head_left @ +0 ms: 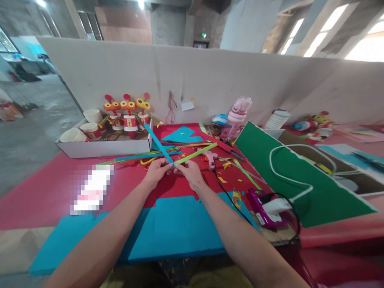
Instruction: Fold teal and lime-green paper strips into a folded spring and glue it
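Over the red tabletop, my left hand (157, 173) pinches a blue paper strip (159, 145) near its lower end; the strip slants up and to the left. My right hand (189, 173) is closed on a light green paper strip (198, 153), which slants up and to the right. Both strips meet in a V at my fingertips, one end crossing the other. Whether they are stuck together I cannot tell. A pink hot glue gun (210, 157) lies just right of my right hand. Beyond my hands rest several loose coloured strips (141, 154).
A white box (105, 149) at the back left holds paper-cup figures (129, 116) and cups. Blue sheets (180, 220) cover the front edge. At right are a purple power strip (267, 212) with cords and a green board (288, 176). A pink bottle (237, 118) stands behind.
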A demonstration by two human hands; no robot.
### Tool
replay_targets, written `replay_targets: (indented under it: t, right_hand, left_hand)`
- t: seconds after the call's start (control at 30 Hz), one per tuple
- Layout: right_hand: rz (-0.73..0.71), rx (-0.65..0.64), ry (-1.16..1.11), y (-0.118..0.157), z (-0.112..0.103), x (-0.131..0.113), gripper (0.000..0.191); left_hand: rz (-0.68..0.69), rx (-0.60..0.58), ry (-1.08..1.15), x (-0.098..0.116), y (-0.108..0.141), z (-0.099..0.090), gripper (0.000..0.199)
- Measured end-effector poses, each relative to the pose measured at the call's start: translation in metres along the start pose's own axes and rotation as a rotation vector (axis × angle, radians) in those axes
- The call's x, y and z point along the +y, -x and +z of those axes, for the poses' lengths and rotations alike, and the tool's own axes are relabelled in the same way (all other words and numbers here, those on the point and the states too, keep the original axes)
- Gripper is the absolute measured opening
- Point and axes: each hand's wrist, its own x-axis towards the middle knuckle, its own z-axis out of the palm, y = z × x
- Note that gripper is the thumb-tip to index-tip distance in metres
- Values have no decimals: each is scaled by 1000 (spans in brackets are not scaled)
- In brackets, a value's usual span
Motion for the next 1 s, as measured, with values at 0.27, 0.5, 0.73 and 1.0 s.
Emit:
replay_targets:
  t: [0.27,0.5,0.73,1.0]
  right_hand:
    - [-32,-5,-17,0,1,-1,24]
    - [-15,-20,14,0,0,1,27]
    - [-29,-14,-22,-1,0,3,27]
    - [-1,-18,25,-1,3,2,27]
  left_hand:
    - [14,-2,12,0,1,1,25]
    - [-5,-17,25,2,1,0,27]
    - [5,-23,40,2,1,1,28]
    - [-13,-21,40,1,0,-2,30]
